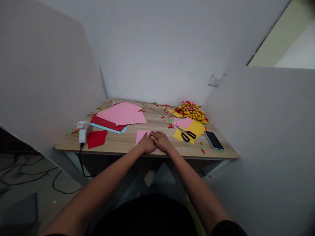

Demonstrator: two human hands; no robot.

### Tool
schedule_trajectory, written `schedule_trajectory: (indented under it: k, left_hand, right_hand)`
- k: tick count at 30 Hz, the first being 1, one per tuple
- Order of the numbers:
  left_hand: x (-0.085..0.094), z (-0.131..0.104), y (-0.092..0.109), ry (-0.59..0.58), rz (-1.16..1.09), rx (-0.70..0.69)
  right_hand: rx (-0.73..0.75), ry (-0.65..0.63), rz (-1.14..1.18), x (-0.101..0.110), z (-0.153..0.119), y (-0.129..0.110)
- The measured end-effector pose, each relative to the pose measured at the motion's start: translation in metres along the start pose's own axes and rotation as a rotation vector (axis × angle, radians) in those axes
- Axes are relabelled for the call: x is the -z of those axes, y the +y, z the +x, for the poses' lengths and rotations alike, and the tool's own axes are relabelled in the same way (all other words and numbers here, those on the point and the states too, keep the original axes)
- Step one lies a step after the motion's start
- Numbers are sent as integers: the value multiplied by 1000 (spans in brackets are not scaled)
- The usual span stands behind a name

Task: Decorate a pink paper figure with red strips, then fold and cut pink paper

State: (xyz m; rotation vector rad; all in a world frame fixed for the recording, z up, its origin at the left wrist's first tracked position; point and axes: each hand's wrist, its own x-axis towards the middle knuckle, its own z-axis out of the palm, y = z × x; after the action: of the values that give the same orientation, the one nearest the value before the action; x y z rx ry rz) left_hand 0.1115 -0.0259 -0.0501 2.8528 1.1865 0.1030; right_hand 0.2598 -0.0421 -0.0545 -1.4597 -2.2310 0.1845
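A small pink sheet (140, 135) lies at the front edge of the wooden table, partly covered by both hands. My left hand (146, 144) rests on it, fingers pointing away from me; whether something is under them is hidden. My right hand (161, 140) lies against the left one, its fingers stretched out and overlapping the left fingertips. To the right, black-handled scissors (185, 134) lie on yellow paper (198, 127) and pink paper. Further left, large pink sheets (122, 113) cover red and light blue sheets.
A white glue gun (82, 133) with a black cord stands at the table's left edge beside red paper (97, 138). At right are a phone (214, 140) and a pile of folded yellow paper (194, 113). Scraps dot the table (157, 114); partitions flank it.
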Motion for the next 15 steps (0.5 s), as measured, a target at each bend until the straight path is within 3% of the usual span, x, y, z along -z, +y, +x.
schedule_trajectory:
  k: [15]
  left_hand:
    - [9, -5, 6, 65, 15, -13]
  right_hand:
    - [-168, 127, -187, 3, -5, -8]
